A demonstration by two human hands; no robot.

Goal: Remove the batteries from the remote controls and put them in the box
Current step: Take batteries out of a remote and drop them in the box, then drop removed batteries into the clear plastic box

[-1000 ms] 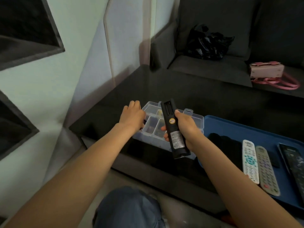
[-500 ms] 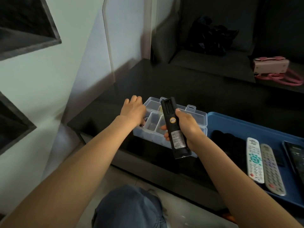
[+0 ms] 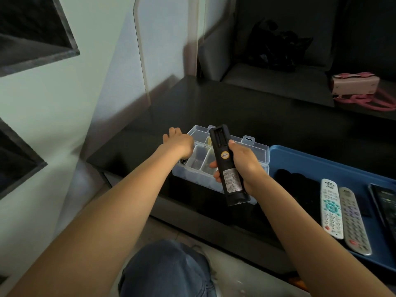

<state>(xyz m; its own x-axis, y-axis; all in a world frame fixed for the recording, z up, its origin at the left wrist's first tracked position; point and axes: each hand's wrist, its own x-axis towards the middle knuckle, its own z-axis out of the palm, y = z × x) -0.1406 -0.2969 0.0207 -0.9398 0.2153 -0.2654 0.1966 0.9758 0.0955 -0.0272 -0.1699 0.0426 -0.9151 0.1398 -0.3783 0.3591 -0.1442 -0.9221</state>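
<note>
While our right hand (image 3: 240, 166) grips the black remote (image 3: 229, 168) mid-body over the clear box (image 3: 260, 152), battery bay open, our left hand (image 3: 179, 144) reaches past the box's left end, grasp unclear. Remote looks light, rigid, slick; hold its sides.

black remote (image 3: 229, 168), yellow round sticker; clear compartment box (image 3: 260, 152); blue tray (image 3: 321, 161); white remote (image 3: 331, 209), teal buttons; pink bag (image 3: 354, 82).

place: home living room | evidence: dark sofa (image 3: 278, 82), low black coffee table (image 3: 235, 112), pink handbag (image 3: 354, 83)
</note>
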